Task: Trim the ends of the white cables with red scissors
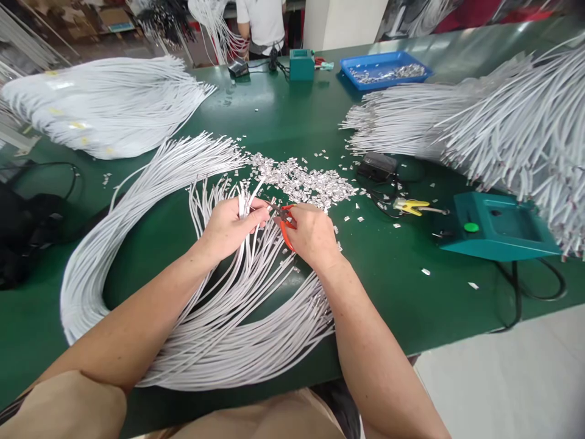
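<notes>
My left hand (231, 225) pinches one or two thin white wires (242, 204) near their ends, over a looped bundle of white wires (137, 201) lying on the green table (402, 286). My right hand (313, 235) grips small red-handled pliers (287, 227), their tip meeting the wire end held by my left fingers. A heap of small silvery terminals (301, 180) lies just beyond both hands.
A teal box with a green button (496, 227) and a yellow-handled tool (414, 207) sit to the right. Large white wire bundles lie at far left (100, 103) and right (503, 122). A blue tray (384, 68) and another person (262, 24) are at the far edge.
</notes>
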`<state>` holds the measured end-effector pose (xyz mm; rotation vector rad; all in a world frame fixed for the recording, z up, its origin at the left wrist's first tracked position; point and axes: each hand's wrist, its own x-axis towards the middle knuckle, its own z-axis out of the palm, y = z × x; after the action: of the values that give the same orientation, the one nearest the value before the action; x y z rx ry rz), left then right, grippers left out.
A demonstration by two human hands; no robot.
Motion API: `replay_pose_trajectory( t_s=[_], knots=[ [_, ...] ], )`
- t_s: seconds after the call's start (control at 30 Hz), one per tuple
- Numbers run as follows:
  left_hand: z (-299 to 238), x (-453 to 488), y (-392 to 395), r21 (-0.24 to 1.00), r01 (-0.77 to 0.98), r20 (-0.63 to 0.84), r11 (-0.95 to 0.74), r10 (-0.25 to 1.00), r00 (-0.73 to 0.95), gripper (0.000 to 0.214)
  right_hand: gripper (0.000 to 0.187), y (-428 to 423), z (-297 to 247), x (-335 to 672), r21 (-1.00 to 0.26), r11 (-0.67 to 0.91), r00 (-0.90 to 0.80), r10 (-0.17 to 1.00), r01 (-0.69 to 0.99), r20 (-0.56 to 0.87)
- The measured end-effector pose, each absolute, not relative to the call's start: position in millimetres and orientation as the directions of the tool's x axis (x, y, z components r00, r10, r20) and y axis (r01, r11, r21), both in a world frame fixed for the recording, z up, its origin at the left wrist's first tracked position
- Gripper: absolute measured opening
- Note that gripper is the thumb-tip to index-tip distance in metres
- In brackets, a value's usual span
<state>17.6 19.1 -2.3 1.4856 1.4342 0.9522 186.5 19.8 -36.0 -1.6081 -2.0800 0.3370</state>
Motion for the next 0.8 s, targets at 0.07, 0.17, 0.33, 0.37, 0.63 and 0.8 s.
replay_pose_trajectory(
  t_s=[0.07,0.17,0.33,0.37,0.63,0.8],
  knots=[
    [0,18,19,0.927,0.376,-0.035,0.015,0.998,0.047,0.018,0.025,21,-36,188,-0.508,0.283,-0.187,0.954,0.814,0.233],
    [-1,18,18,0.918,0.395,-0.031,0.007,0.998,0.055,0.021,0.019,22,-33,191,-0.654,0.261,-0.16,0.964,0.71,0.211],
    [-4,16,18,0.909,0.417,0.004,-0.027,0.998,0.056,0.026,0.013,20,-21,189,-0.987,0.087,-0.051,0.995,0.133,0.081],
    [-4,16,18,0.901,0.432,0.008,-0.032,0.998,0.056,0.026,0.014,20,-19,188,-0.997,0.065,-0.05,0.997,0.038,0.064],
    [-3,21,16,0.886,0.459,0.031,-0.064,0.996,0.079,0.021,0.008,18,-17,184,-0.995,0.005,-0.037,0.999,-0.103,0.009],
    [-9,24,16,0.974,0.228,-0.01,-0.021,0.991,0.137,0.034,0.009,20,-23,180,-0.983,-0.083,-0.031,0.996,-0.163,-0.079]
  ],
)
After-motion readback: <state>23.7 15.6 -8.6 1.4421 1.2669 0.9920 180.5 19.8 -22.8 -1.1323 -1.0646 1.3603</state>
